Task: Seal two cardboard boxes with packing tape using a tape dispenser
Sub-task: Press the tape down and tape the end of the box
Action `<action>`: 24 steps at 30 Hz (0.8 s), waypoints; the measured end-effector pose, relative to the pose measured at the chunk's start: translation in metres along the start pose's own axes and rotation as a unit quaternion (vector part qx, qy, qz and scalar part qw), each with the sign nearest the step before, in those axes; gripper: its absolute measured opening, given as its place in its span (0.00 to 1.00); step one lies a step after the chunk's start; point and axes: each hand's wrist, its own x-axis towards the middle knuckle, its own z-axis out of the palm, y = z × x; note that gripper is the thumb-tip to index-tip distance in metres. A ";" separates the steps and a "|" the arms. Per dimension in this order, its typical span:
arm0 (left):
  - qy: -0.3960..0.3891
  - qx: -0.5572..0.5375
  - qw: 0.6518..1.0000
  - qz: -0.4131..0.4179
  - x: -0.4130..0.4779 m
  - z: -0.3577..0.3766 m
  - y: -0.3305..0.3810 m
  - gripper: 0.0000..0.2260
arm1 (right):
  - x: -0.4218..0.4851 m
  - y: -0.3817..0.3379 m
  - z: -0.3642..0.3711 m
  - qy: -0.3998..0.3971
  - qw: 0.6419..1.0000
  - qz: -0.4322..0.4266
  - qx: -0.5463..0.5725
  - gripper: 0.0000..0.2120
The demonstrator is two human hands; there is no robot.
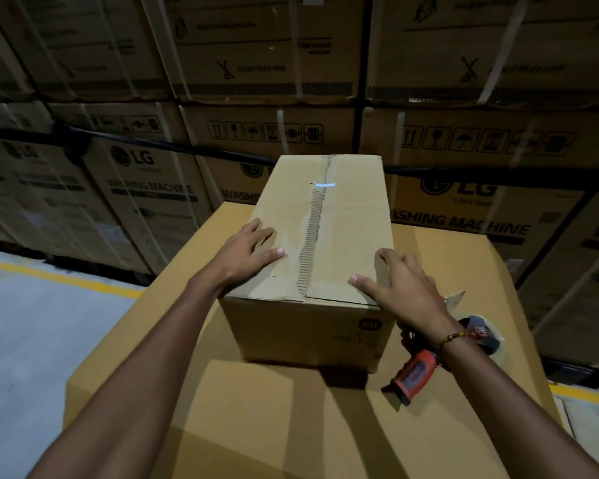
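Here my left hand (248, 252) lies flat, fingers straight, on the left top flap of the small cardboard box (353, 219). My right hand (400, 285) lies flat on the right flap, gripping nothing. The box stands on a larger carton (291, 426). The tape dispenser (416, 369) lies on that carton, just right of the box.

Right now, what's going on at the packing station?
A person presses both hands flat on the closed top flaps of the small cardboard box, left hand left of the centre seam, right hand at the near right corner. The seam shows torn, bare corrugation and no fresh tape that I can make out. The box sits on a larger carton. The tape dispenser lies on that carton beside the box, under the right wrist, not held.
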 end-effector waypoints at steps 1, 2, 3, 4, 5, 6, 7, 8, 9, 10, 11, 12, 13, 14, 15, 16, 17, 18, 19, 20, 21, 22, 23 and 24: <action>-0.008 0.000 1.000 0.013 0.011 -0.004 -0.003 0.33 | -0.001 -0.004 0.002 0.009 1.000 0.010 0.004 0.37; -0.016 0.001 1.000 0.027 0.021 -0.008 -0.006 0.33 | -0.003 -0.009 0.005 0.019 1.000 0.018 0.004 0.37; -0.027 0.001 0.999 0.041 0.031 -0.011 -0.008 0.32 | -0.002 -0.013 0.007 0.030 0.999 0.026 0.005 0.36; -0.038 0.002 0.998 0.055 0.041 -0.014 -0.010 0.32 | -0.002 -0.017 0.010 0.041 0.999 0.034 0.005 0.36; -0.049 0.002 0.997 0.068 0.051 -0.015 -0.012 0.32 | -0.001 -0.020 0.012 0.053 0.998 0.043 0.005 0.35; -0.057 0.002 0.995 0.080 0.060 -0.016 -0.014 0.32 | 0.000 -0.022 0.014 0.064 0.997 0.051 0.005 0.35; -0.064 0.003 0.994 0.090 0.068 -0.017 -0.016 0.32 | 0.002 -0.024 0.017 0.074 0.995 0.059 0.006 0.36; -0.068 0.004 0.993 0.098 0.074 -0.016 -0.018 0.32 | 0.002 -0.027 0.020 0.082 0.994 0.066 0.009 0.36; -0.067 0.008 0.992 0.104 0.079 -0.015 -0.020 0.32 | 0.002 -0.029 0.023 0.090 0.993 0.070 0.015 0.36; -0.058 0.021 0.992 0.113 0.082 -0.014 -0.021 0.33 | 0.001 -0.032 0.024 0.099 0.992 0.071 0.023 0.35; -0.040 0.037 0.990 0.127 0.085 -0.012 -0.020 0.34 | 0.001 -0.031 0.025 0.111 0.991 0.069 0.036 0.34; -0.020 0.047 0.988 0.145 0.086 -0.010 -0.018 0.34 | -0.002 -0.031 0.025 0.126 0.988 0.066 0.055 0.32; -0.002 0.048 0.985 0.164 0.086 -0.007 -0.013 0.35 | -0.005 -0.028 0.025 0.141 0.983 0.071 0.091 0.31; 0.010 0.044 0.983 0.181 0.084 -0.004 -0.006 0.35 | -0.009 -0.024 0.024 0.155 0.973 0.084 0.147 0.30; 0.019 0.043 0.979 0.197 0.082 0.001 0.003 0.35 | -0.013 -0.018 0.023 0.164 0.955 0.110 0.219 0.28; 0.026 0.046 0.976 0.211 0.078 0.008 0.014 0.34 | -0.018 -0.010 0.023 0.169 0.929 0.142 0.297 0.24; 0.030 0.048 0.973 0.223 0.074 0.016 0.026 0.33 | -0.022 0.001 0.023 0.178 0.898 0.174 0.364 0.20; 0.031 0.044 0.970 0.237 0.068 0.023 0.038 0.32 | -0.025 0.013 0.024 0.195 0.865 0.207 0.414 0.17; 0.027 0.033 0.967 0.253 0.062 0.031 0.050 0.31 | -0.028 0.026 0.026 0.215 0.833 0.237 0.451 0.14; 0.018 0.019 0.962 0.271 0.057 0.038 0.061 0.29 | -0.032 0.039 0.029 0.230 0.808 0.265 0.474 0.12; 0.005 0.003 0.958 0.287 0.052 0.045 0.073 0.28 | -0.035 0.053 0.032 0.237 0.796 0.290 0.476 0.11; -0.009 -0.008 0.954 0.299 0.048 0.053 0.083 0.27 | -0.038 0.067 0.037 0.235 0.794 0.315 0.464 0.11; -0.020 -0.015 0.951 0.309 0.044 0.059 0.093 0.25 | -0.041 0.082 0.042 0.225 0.796 0.338 0.449 0.12; -0.026 -0.017 0.948 0.317 0.042 0.066 0.102 0.25 | -0.044 0.096 0.047 0.210 0.798 0.357 0.437 0.13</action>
